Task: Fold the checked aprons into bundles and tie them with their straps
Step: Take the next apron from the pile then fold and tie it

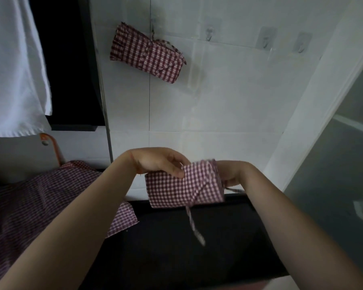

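Your left hand point(155, 162) pinches the top edge of the folded apron bundle point(184, 185), held up over the dark counter point(176, 248); right hand point(232, 174) sits behind its far end, w/ fingers hidden, so can't tell its grip. One strap point(194, 225) dangles loose below. Looks like the tying step: next, catch that strap & wrap it round. Finished bundle point(147, 53) hangs on the wall; another apron point(30, 206) lies left. No containers visible.
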